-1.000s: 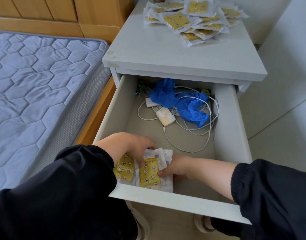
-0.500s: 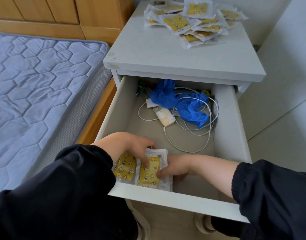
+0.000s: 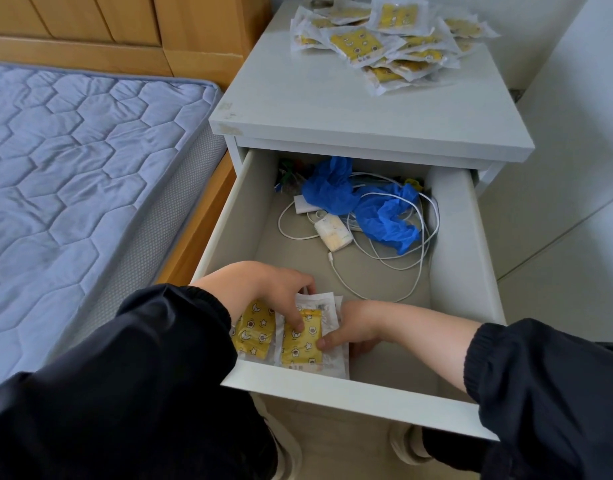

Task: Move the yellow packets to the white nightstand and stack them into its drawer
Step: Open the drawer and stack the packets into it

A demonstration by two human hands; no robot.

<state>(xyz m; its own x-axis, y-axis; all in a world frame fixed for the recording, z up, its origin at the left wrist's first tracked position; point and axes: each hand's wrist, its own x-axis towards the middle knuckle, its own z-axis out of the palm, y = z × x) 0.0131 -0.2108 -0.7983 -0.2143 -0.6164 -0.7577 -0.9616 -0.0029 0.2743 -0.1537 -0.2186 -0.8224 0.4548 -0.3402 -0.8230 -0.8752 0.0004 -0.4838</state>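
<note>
- Yellow packets are judged light, thin and limp, with slick clear wrappers likely to slide on one another; they are best taken by the flat faces or pressed from the edges.
- Each is seen as a yellow pad printed with stars and moons, sealed in a white-edged sleeve.
- A few are held in the near left corner of the drawer; many more are heaped at the far side of the nightstand top.
- The left hand is pressed fingers-down on the stack; the right hand is curled against its right edge.
</note>
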